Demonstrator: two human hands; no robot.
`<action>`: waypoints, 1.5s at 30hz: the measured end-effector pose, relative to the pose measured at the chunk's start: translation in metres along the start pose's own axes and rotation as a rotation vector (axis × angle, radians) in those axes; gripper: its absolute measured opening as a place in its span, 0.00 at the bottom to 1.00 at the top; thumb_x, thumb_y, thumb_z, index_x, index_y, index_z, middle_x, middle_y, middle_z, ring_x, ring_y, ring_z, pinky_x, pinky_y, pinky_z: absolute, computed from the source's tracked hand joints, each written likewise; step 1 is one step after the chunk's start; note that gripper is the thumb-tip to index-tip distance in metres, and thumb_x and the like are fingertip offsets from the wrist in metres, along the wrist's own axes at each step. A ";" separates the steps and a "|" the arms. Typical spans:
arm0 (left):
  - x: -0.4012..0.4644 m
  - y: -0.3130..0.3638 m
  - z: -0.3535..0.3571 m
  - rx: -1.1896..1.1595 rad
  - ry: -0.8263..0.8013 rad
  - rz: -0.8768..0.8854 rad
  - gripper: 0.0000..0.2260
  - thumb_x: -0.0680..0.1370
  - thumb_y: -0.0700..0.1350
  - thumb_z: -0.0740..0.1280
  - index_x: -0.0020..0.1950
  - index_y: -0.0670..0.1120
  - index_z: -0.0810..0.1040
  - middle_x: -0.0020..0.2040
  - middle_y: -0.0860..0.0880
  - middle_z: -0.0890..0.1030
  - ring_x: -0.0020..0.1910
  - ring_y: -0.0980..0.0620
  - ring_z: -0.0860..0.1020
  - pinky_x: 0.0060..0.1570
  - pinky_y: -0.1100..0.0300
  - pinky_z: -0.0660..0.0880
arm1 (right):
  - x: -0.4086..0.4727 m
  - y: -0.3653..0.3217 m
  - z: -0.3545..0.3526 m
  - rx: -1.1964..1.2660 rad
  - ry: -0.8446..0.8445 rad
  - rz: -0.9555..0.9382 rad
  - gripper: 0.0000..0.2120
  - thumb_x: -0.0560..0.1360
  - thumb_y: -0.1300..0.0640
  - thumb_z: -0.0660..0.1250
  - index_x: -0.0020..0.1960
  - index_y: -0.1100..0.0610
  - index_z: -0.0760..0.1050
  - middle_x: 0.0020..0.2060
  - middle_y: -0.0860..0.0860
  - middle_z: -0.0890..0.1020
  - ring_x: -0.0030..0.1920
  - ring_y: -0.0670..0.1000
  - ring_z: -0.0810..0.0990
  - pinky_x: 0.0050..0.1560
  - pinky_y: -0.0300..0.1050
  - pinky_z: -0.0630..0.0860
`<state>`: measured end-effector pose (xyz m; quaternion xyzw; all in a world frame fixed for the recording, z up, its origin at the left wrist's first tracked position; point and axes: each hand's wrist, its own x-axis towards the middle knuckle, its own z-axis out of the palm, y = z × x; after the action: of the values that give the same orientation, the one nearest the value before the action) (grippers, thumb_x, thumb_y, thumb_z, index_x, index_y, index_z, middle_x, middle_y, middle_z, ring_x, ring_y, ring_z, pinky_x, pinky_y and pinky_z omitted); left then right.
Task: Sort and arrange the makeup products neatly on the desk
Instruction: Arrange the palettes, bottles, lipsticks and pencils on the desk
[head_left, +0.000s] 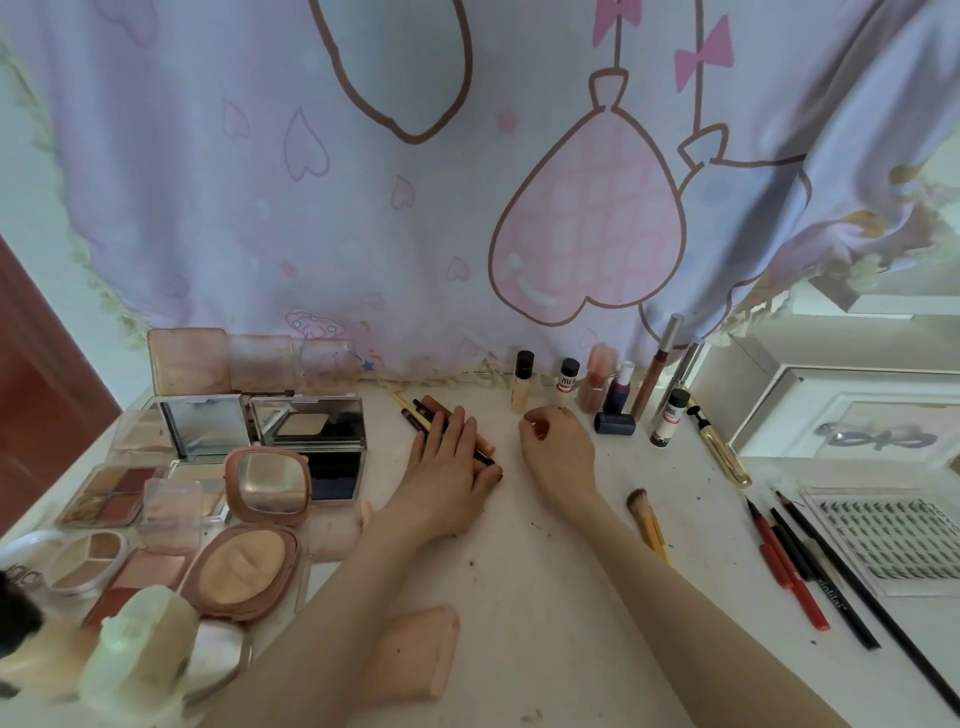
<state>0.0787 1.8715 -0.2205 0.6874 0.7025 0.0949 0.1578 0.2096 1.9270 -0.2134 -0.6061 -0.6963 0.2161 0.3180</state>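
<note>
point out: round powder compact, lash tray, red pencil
round powder compact (244, 569), head view, on the powder pan
lash tray (888, 540), head view, middle of the lash rows
red pencil (787, 569), head view, mid-barrel

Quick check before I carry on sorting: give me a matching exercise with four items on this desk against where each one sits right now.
Items:
1. makeup brush
2. false-lash tray
3. round powder compact
4. bundle of pencils

Places:
A. under the left hand, desk centre
B. far right edge, beside the long black pencils
C. left side, among the open palettes
D. lying loose, just right of the right forearm

Pairs: 1-D, 2-B, 3-C, 4-A
</note>
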 end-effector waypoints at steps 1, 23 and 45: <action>-0.002 0.000 0.000 -0.003 -0.007 -0.004 0.29 0.81 0.56 0.48 0.76 0.44 0.40 0.76 0.47 0.37 0.74 0.49 0.35 0.71 0.54 0.37 | 0.000 0.000 -0.002 0.013 -0.074 -0.018 0.12 0.78 0.56 0.61 0.58 0.58 0.76 0.55 0.53 0.78 0.53 0.50 0.76 0.53 0.39 0.69; -0.020 -0.003 -0.022 -0.013 0.357 0.110 0.21 0.81 0.47 0.56 0.73 0.46 0.59 0.74 0.44 0.59 0.74 0.43 0.54 0.70 0.51 0.55 | -0.023 -0.025 -0.058 0.305 -0.238 0.072 0.06 0.77 0.61 0.64 0.52 0.60 0.75 0.38 0.51 0.80 0.37 0.49 0.78 0.37 0.37 0.74; -0.048 0.093 -0.125 -0.244 0.326 0.461 0.10 0.78 0.51 0.60 0.39 0.49 0.71 0.26 0.53 0.64 0.26 0.57 0.65 0.30 0.65 0.62 | -0.043 -0.053 -0.162 0.785 -0.218 -0.233 0.16 0.79 0.51 0.58 0.35 0.57 0.64 0.22 0.43 0.63 0.25 0.46 0.59 0.27 0.38 0.58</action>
<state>0.1223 1.8373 -0.0667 0.7806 0.5273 0.3208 0.0986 0.2886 1.8621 -0.0703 -0.3300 -0.6546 0.4904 0.4712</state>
